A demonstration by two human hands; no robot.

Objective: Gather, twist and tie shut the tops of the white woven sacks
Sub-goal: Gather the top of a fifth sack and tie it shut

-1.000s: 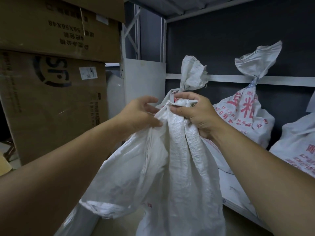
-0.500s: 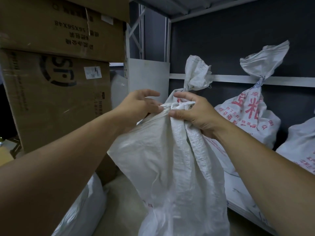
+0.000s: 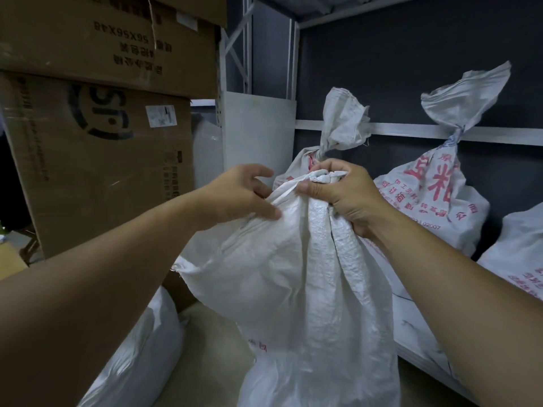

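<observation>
under the right grip (image 3: 346, 201): one white woven sack (image 3: 308, 274), hanging, mouth bunched in the closed fist, not yet tied. left grip (image 3: 241, 195), just beside, pinches a loose fold between thumb and fingers. risk: that ungathered fold slips free, leaving a gap once twisted.

Top brown cardboard box (image 3: 108, 45): "56X56X48", upside down. Lower brown cardboard box (image 3: 97, 177): big black "SF" logo, upside down; its white sticker (image 3: 161, 116) too tiny to read. Tied white woven sack (image 3: 435, 201) at shelf's back edge: red Chinese signs & no. "02007". Front white woven sack (image 3: 308, 289): red marks, can't read.
</observation>
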